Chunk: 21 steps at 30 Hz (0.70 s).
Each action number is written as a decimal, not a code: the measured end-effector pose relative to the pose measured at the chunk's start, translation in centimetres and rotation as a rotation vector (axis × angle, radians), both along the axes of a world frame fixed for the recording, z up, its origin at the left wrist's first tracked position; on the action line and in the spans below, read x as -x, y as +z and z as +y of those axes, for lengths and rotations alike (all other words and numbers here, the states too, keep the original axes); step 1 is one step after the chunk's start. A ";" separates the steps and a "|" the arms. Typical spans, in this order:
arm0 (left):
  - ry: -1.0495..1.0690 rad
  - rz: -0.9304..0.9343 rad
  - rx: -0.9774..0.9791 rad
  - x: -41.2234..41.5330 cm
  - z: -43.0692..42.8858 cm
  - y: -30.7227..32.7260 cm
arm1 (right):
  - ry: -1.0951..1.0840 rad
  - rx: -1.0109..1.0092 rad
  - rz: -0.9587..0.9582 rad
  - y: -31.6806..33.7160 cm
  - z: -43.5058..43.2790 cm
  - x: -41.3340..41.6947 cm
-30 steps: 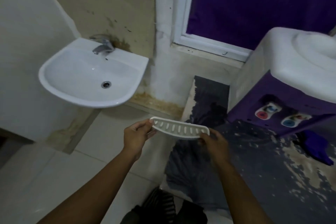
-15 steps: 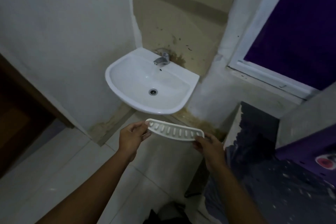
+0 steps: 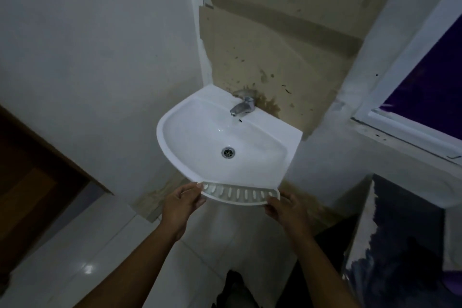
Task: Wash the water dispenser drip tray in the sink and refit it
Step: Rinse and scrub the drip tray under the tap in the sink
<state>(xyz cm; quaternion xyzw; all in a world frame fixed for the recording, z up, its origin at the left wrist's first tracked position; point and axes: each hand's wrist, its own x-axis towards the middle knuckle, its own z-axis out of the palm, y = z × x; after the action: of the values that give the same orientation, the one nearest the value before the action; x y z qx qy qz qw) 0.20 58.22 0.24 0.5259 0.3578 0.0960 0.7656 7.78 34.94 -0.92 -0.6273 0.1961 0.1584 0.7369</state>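
The white slotted drip tray (image 3: 238, 194) is a long curved strip, held level just in front of the sink's front rim. My left hand (image 3: 180, 204) grips its left end and my right hand (image 3: 283, 209) grips its right end. The white wall-mounted sink (image 3: 175, 157) is directly ahead, with a metal drain in its bowl and a chrome tap (image 3: 242, 106) at the back; no water runs from it. The water dispenser itself is out of view.
A dark patterned counter surface (image 3: 400, 245) lies at the right, below a white window frame (image 3: 405, 130) with purple behind it. A brown door (image 3: 30, 177) stands at the left. White floor tiles (image 3: 87, 252) lie below the sink.
The view has swung left from the dispenser to face the sink. Both hands have carried the tray forward until it sits at the sink's front rim.
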 end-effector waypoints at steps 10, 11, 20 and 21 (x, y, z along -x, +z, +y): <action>-0.091 0.127 -0.061 -7.0 4.2 -1.8 | 0.017 0.063 0.124 -1.2 2.9 -5.6; -0.113 0.137 -0.068 -7.8 4.8 -1.9 | 0.008 0.066 0.142 -1.2 3.4 -6.0; -0.434 0.153 -0.066 -15.8 11.4 -4.6 | -0.132 0.135 0.187 -3.0 8.1 -8.8; -0.466 0.155 -0.068 -16.6 12.1 -4.9 | -0.156 0.137 0.198 -3.2 8.7 -9.0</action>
<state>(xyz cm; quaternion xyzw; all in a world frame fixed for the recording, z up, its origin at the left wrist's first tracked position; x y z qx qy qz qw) 16.80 70.28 -4.65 0.6255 0.2809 -0.1117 0.7193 16.75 43.65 -4.12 -0.6401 0.3264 0.1479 0.6796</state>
